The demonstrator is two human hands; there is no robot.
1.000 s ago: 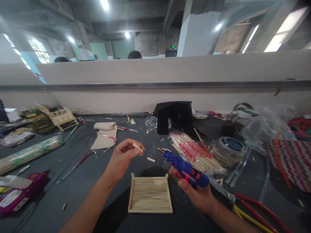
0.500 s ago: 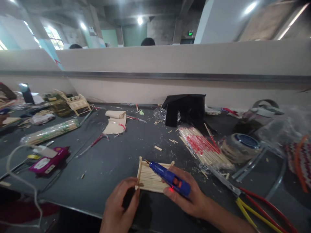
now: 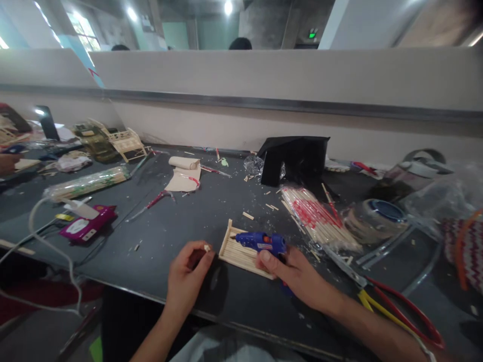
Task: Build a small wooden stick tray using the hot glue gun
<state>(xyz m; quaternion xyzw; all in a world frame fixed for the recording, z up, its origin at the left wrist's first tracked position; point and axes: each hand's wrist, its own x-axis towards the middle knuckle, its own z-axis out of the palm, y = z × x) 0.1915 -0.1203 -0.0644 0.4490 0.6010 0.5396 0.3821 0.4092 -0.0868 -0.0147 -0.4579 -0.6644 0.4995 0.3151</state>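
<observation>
My right hand (image 3: pixel 290 266) is wrapped round a blue hot glue gun (image 3: pixel 264 242). Its nozzle points left, over a small panel of pale wooden sticks (image 3: pixel 245 257) with a raised stick along its left side. Part of the panel is hidden under the gun and my fingers. Just left of the panel, my left hand (image 3: pixel 188 271) has thumb and fingers pinched on a short wooden stick (image 3: pixel 207 248), of which only the pale end shows.
Bagged wooden sticks (image 3: pixel 313 216), a jar (image 3: pixel 373 221) and red-and-yellow-handled cutters (image 3: pixel 400 306) lie right. A purple power strip (image 3: pixel 88 223), its white cable and another stick pack (image 3: pixel 88 183) lie left. Behind are rolled material (image 3: pixel 184 173) and a black folded sheet (image 3: pixel 298 158). A person's hand (image 3: pixel 8 163) shows far left.
My left hand has come off the panel's left corner and now holds a short stick beside it. The glue gun has turned more level. The camera view has tilted down.
</observation>
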